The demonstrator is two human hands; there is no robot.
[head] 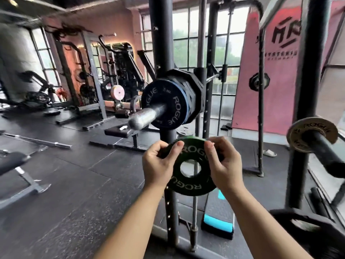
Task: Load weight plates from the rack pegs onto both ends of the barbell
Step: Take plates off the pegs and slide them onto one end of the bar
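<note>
Plate: I see the green plate (pixel 188 176) face toward me, hole open, below the barbell sleeve (pixel 147 114).
Hands: left hand (pixel 158 165) and right hand (pixel 224 165) grip its opposite edges.

- A small plate (pixel 188 184) sits between the left hand (pixel 158 165) and right hand (pixel 222 165), below and in front of the barbell sleeve (pixel 147 114).
- Loaded plates (pixel 166 107) are stacked on that sleeve, against the rack upright (pixel 156 43).
- At right, a storage peg (pixel 324 152) carries another plate (pixel 298 139).
- A bench (pixel 119 132) stands behind, to the left.
- A second bar (pixel 37 141) lies on the floor at far left.
</note>
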